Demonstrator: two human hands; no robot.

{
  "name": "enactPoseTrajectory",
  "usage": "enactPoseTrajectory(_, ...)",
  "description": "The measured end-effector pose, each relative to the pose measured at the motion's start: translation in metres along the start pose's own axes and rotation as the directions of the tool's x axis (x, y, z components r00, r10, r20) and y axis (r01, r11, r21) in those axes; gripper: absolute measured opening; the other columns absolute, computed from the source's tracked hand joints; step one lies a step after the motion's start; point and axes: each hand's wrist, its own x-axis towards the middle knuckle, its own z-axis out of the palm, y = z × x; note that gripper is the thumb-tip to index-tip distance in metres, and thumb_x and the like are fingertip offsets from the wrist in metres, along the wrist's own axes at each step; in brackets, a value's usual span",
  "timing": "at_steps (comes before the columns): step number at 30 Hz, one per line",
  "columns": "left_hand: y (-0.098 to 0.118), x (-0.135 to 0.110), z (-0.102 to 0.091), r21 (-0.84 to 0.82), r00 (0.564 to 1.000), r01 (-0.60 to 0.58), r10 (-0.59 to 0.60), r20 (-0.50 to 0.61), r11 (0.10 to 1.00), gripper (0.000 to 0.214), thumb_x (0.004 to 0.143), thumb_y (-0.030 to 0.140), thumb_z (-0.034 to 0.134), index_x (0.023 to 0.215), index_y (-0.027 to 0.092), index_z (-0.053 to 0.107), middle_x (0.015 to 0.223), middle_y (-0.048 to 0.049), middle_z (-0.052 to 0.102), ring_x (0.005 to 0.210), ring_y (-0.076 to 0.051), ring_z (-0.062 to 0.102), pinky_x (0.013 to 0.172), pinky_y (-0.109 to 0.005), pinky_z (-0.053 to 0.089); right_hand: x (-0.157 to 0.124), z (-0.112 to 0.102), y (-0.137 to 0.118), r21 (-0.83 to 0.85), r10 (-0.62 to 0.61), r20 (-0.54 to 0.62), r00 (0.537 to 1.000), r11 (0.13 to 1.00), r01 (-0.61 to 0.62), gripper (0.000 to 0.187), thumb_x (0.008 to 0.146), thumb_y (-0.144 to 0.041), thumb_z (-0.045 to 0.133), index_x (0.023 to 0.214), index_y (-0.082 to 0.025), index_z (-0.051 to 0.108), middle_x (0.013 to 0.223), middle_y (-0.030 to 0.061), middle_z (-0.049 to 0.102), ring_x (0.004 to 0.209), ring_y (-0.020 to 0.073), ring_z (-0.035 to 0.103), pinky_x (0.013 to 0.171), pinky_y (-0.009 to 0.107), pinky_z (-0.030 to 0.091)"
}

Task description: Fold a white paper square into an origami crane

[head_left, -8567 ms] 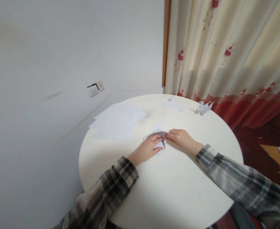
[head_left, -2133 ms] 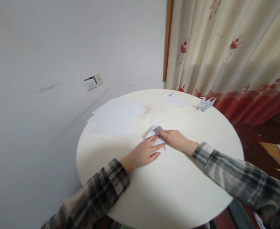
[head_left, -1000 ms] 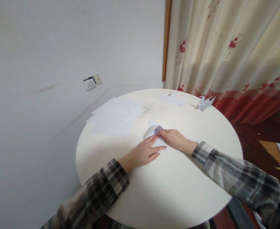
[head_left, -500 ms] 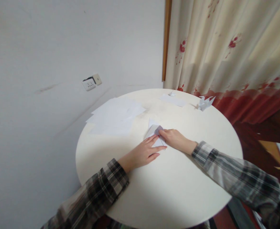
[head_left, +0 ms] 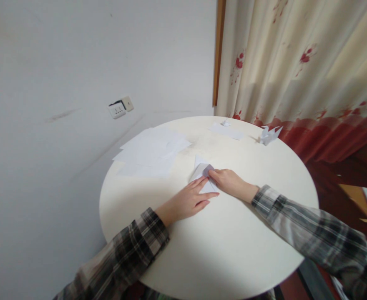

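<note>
A small piece of folded white paper lies near the middle of the round white table. Its upper flap is lifted and shaded grey on the underside. My right hand pinches that flap between thumb and fingers from the right. From the lower left, my left hand rests on the paper's near part with its fingers spread and stretched out. Those fingers cover some of the paper's lower edge.
Several loose white sheets overlap at the table's left. At the back lie a flat paper strip and a tiny folded paper figure. A folded paper crane stands at the right rear edge, near the curtain. A wall borders the left.
</note>
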Motion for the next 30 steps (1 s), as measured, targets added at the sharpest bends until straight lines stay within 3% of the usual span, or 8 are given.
enactPoseTrajectory(9,0.0014,-0.0013,0.0009,0.019,1.0,0.006,-0.006,-0.002,1.0,0.038,0.092,0.028,0.037,0.129,0.031,0.044,0.145,-0.0054,0.025,0.132,-0.027,0.024,0.106,-0.045,0.027,0.0012,-0.0002,-0.0013,-0.004,0.01,0.012,1.0,1.0,-0.01,0.012,0.091,-0.022,0.038,0.098,-0.015,0.044,0.078,0.0044,0.059,0.065,0.014,0.057,0.053,0.024,0.031)
enactPoseTrajectory(17,0.0032,-0.002,0.0026,0.038,0.999,-0.009,0.011,-0.051,0.999,0.036,0.091,0.026,0.038,0.126,0.029,0.047,0.135,-0.0077,0.038,0.125,-0.023,0.035,0.104,-0.042,0.029,0.0005,-0.0054,-0.0028,0.027,0.019,0.018,1.0,0.999,-0.02,0.01,0.089,-0.025,0.043,0.094,-0.016,0.044,0.08,0.0039,0.06,0.065,0.0143,0.058,0.053,0.024,0.032)
enactPoseTrajectory(30,0.0021,-0.0021,0.0025,0.034,0.999,-0.014,0.015,-0.038,0.999,0.036,0.092,0.027,0.037,0.126,0.028,0.047,0.136,-0.0073,0.039,0.127,-0.023,0.033,0.104,-0.043,0.029,0.0009,-0.0062,-0.004,0.022,0.033,0.017,0.999,0.999,-0.034,0.007,0.088,-0.021,0.044,0.093,-0.016,0.044,0.079,0.0033,0.06,0.065,0.0137,0.058,0.054,0.024,0.032)
